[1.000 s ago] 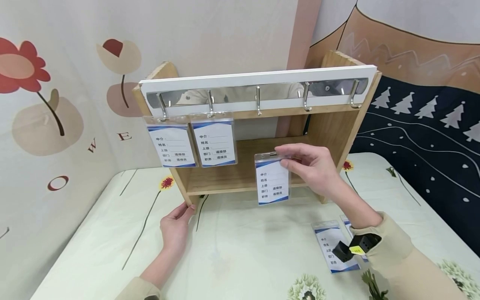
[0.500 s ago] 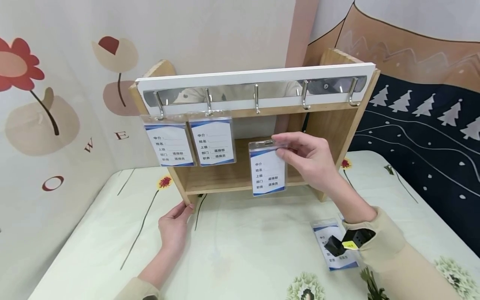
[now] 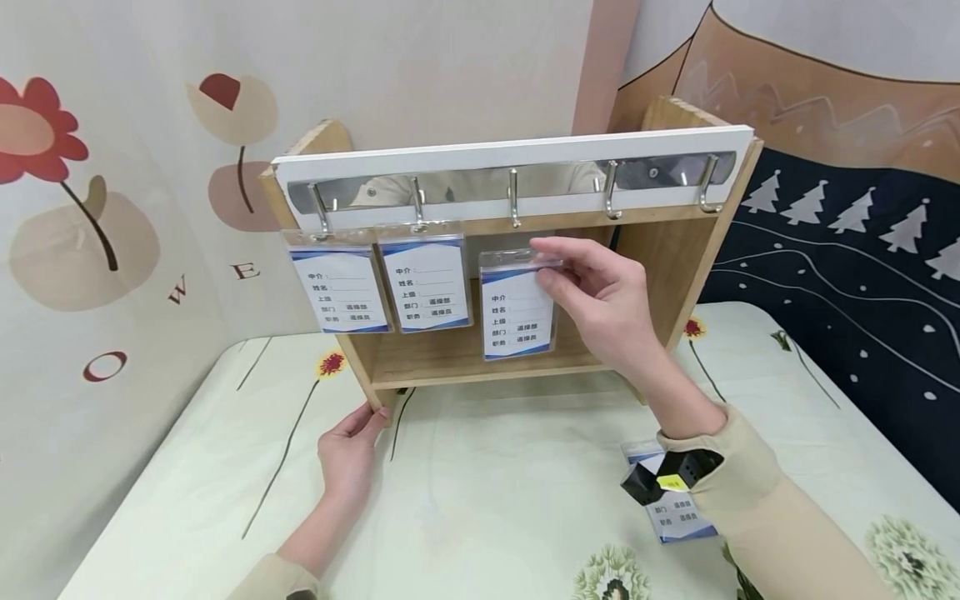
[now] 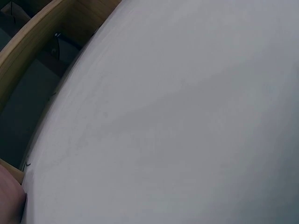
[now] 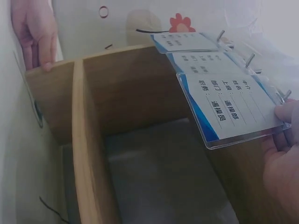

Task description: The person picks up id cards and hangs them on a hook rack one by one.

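Observation:
Between thumb and fingers, my right hand (image 3: pixel 603 304) pinches the upper right corner of a badge holder (image 3: pixel 517 317), a clear sleeve with a white and blue card. It hangs upright just below the middle metal hook (image 3: pixel 513 200), apart from it in the head view. Two like badges, the left one (image 3: pixel 341 287) and its neighbour (image 3: pixel 425 283), hang from the two leftmost hooks. With thumb and fingers my left hand (image 3: pixel 348 454) grips the lower left corner of the wooden shelf (image 3: pixel 487 379). In the right wrist view the held badge (image 5: pixel 233 107) lines up with the hung ones.
Two hooks to the right, the nearer one (image 3: pixel 611 192) and the end one (image 3: pixel 707 185), carry nothing. Another badge (image 3: pixel 678 517) lies on the flower-print cloth (image 3: pixel 465 500), partly hidden by my right wrist camera (image 3: pixel 671 475). A patterned curtain (image 3: pixel 465 75) stands behind the shelf.
My right hand has raised the badge holder and moved it left, from low in front of the shelf to under the middle hook. The left hand keeps its grip on the shelf corner.

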A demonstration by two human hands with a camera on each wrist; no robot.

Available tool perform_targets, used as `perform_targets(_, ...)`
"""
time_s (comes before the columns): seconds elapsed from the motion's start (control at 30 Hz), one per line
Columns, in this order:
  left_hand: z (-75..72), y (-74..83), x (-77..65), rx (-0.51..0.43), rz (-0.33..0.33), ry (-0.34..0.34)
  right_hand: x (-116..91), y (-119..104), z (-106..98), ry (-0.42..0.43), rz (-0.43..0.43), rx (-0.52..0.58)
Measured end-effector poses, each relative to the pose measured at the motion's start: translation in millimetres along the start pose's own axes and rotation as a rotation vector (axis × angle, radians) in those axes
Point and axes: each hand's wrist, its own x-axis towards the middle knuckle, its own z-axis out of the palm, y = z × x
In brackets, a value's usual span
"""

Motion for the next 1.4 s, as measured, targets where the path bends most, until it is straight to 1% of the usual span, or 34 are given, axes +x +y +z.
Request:
perform_targets(0.13, 0.5, 0.1, -0.2, 0.002, 0.002, 0.000, 7, -1, 1, 0.023, -0.049, 0.020)
perform_targets(0.27, 0.5, -0.5, 0.3, 0.003, 0.004, -0.003, 13, -3, 2, 0.044, -0.093, 0.017)
perform_targets(0.4, -0.2, -1.1, 0.4, 0.008, 0.004, 0.003, 18, -4, 4, 0.051, -0.104, 0.010)
perform_targets(0.67, 0.2, -1.2, 0.7, 0.016, 0.008, 0.008, 23, -2, 7, 0.064, -0.135, 0.038)
perform_targets(1.0, 0.7, -1.7, 1.0, 0.010, 0.007, 0.008, 23, -3, 8, 0.069, -0.192, -0.048)
perform_targets(1.17, 0.5, -1.8, 1.1, 0.005, 0.002, 0.004, 23, -5, 7, 0.053, -0.173, -0.061)
perform_targets(1.4, -0.5, -1.1, 0.9, 0.017, -0.001, -0.003, 23, -13, 4, 0.025, -0.112, -0.118)
